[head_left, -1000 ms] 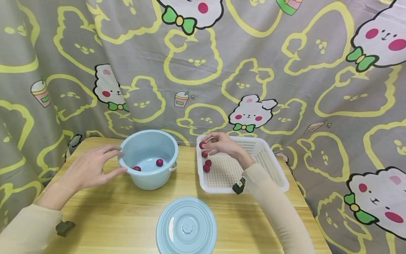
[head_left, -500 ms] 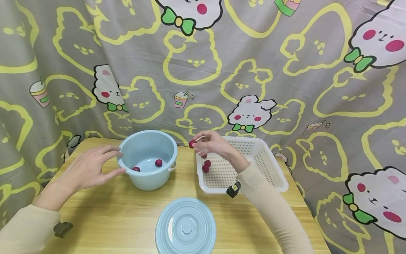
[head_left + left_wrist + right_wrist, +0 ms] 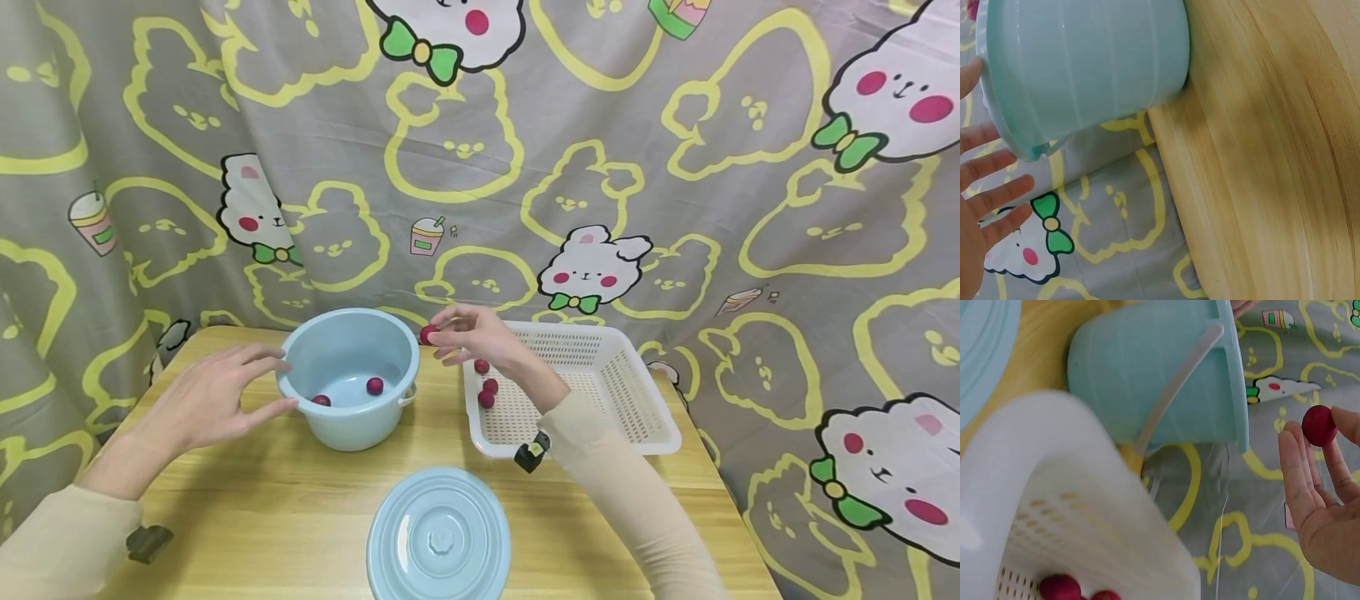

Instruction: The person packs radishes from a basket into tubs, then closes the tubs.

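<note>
Thumb and fingertips of your right grip are pinching a small dark red ball, and you are holding it up near the far edge of the bench, between the light blue pail and the white basket. The right wrist view is showing that ball apart from the pail's rim. Your left grip is hovering at the pail's left side, its fingers spreading apart and holding nothing; thumb and fingers are reaching the rim, though whether they are touching it I cannot tell.

The pail is standing upright toward the bench's far left corner, with two red balls lying well apart on its floor. The basket is sitting toward the far right corner, and three more red balls are resting inside along its left wall, two of them touching. Closer to you, midway between the bench's left and right edges, a round blue lid is lying flat. Behind the far edge a grey patterned curtain is hanging.
</note>
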Demonstrator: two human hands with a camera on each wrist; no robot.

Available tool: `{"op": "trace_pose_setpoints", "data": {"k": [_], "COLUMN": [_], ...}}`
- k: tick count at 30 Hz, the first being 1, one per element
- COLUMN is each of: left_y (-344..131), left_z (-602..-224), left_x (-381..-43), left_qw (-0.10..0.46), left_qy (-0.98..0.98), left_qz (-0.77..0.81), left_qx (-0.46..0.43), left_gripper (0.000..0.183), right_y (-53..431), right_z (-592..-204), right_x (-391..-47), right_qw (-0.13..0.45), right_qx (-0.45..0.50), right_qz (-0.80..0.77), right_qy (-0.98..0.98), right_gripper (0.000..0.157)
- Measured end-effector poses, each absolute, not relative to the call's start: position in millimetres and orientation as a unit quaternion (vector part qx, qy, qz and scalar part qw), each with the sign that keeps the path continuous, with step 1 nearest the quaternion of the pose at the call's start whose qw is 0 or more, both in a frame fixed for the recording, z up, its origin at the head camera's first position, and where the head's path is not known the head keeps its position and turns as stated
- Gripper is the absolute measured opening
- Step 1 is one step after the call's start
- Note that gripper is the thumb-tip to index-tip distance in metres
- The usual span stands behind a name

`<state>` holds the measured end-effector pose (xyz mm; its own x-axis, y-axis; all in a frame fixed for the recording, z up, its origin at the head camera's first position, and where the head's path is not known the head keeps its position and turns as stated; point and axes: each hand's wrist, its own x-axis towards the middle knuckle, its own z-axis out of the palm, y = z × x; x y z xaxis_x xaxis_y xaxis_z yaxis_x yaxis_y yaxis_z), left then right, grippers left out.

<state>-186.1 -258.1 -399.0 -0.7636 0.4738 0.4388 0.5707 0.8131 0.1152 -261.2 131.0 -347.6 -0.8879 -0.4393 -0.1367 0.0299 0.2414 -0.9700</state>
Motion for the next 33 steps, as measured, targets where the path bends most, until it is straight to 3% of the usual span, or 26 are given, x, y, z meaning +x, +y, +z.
{"op": "trace_pose_setpoints", "data": {"k": [33], "left_y": [-258.2], "left_z": [-399.5], "left_x": [-185.4], "left_qw": [0.204], "left_qy": [-0.929], "left_qz": [-0.125], "left_qx": [-0.282], "left_gripper": [0.048], "right_y": [57.4], "right_z": [-362.4], "right_x": [-257.7], "right_qw": [0.222], "right_qx": [-0.143], "right_qz": [-0.628], "right_qy": [0.732], "right_gripper": [0.029]}}
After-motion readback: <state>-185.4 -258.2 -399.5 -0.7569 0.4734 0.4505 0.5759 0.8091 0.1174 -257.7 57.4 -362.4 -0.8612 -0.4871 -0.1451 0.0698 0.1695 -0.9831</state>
